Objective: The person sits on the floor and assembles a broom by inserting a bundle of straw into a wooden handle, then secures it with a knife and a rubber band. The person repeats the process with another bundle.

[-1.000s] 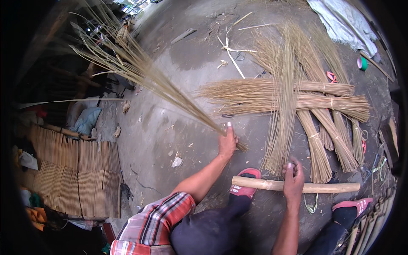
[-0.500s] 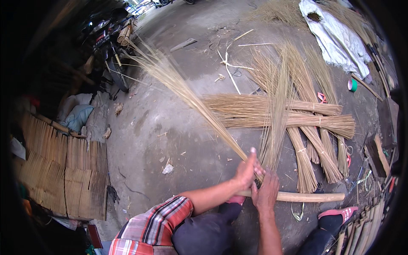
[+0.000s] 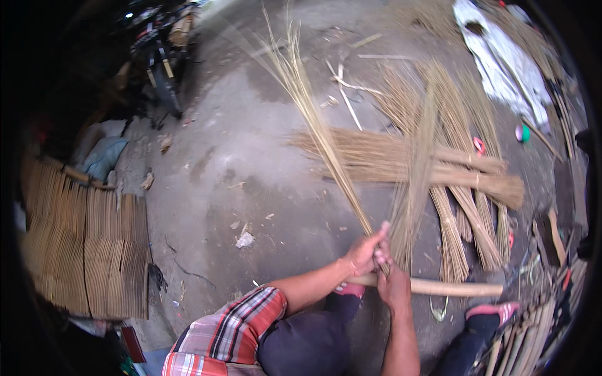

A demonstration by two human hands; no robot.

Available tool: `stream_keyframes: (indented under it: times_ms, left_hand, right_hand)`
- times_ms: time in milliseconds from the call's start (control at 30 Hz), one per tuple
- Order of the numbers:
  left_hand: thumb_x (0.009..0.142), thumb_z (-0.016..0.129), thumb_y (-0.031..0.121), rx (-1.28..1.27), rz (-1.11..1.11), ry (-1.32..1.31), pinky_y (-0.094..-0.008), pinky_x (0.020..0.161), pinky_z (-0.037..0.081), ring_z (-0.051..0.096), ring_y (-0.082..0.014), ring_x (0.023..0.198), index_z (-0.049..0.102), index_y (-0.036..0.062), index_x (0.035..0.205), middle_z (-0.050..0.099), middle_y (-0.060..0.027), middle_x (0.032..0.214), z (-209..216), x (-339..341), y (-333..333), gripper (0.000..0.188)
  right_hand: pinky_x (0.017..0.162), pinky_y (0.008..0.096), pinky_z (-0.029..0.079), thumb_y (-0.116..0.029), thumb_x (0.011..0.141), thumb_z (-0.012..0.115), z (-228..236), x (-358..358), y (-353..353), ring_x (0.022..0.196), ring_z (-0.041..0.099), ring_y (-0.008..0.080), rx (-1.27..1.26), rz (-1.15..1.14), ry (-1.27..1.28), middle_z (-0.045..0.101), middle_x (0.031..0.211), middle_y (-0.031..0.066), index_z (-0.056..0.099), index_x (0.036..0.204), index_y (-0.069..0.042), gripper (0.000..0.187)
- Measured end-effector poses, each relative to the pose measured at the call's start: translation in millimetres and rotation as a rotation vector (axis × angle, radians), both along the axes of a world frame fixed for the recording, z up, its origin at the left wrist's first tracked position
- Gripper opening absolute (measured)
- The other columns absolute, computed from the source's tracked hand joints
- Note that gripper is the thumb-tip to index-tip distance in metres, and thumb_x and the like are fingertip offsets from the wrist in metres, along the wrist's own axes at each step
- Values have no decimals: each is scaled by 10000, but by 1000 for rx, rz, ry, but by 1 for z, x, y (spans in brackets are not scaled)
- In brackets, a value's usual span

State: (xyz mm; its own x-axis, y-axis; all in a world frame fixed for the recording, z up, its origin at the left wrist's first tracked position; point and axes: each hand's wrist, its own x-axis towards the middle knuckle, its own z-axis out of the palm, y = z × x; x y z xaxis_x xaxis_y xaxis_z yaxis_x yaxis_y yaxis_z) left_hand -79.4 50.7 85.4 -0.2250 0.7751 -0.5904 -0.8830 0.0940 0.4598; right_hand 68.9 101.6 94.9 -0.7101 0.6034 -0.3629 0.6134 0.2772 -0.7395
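A long bundle of thin broom sticks (image 3: 327, 147) slants up and away from my hands, its fine tips fanned out and partly blurred. My left hand (image 3: 365, 252) is closed around its lower part, thumb pointing up along it. Just below, my right hand (image 3: 394, 283) has its fingers curled at the butt end, which it mostly hides. Under both hands lies a smooth pale wooden pole (image 3: 454, 287). Right beside them is a loose layer of similar sticks (image 3: 414, 207), laid across tied bundles (image 3: 473, 180).
Several tied bundles (image 3: 453, 244) lie crossed to the right. Farther back are a white sack (image 3: 495, 62) and a green tape roll (image 3: 522, 133). Slatted bamboo panels (image 3: 116, 263) stand at left, below a parked motorcycle (image 3: 164, 75). Cut poles (image 3: 523, 338) lie at the lower right.
The bundle in my hands has swung to the right and stands more upright in view. My right hand's fingers, straighter before, are now curled at its butt end. The view has shifted slightly.
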Motion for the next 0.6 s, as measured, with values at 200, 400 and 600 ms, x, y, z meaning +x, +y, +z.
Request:
stream_keyframes:
  times_ms: [200, 400, 600]
  left_hand:
    - [1094, 542, 585, 19, 358, 184, -299, 562, 363, 306, -96, 462, 367, 240, 641, 311, 74, 532, 25, -38, 22, 596]
    - [1119, 512, 550, 139, 287, 74, -302, 599, 395, 313, -105, 474, 379, 211, 651, 308, 59, 534, 33, -10, 26, 593]
    - [1113, 520, 557, -6, 276, 258, -425, 853, 547, 368, -146, 530, 407, 192, 704, 338, 36, 571, 25, -14, 22, 560]
  right_hand:
    - [1148, 513, 451, -683, 1066, 475, -9, 7, 22, 1367, 576, 410, -655, -733, 625, 570, 1487, 293, 491, 1507, 82, 884]
    - [1164, 511, 450, -787, 1061, 163, -7, -30, 18, 1356, 581, 406, -997, -1169, 904, 503, 1518, 318, 353, 1581, 88, 1035]
    - [1110, 503, 471, -419, 1054, 561, 7, -16, 7, 1300, 599, 417, -47, -345, 557, 589, 1402, 290, 468, 1484, 65, 654]
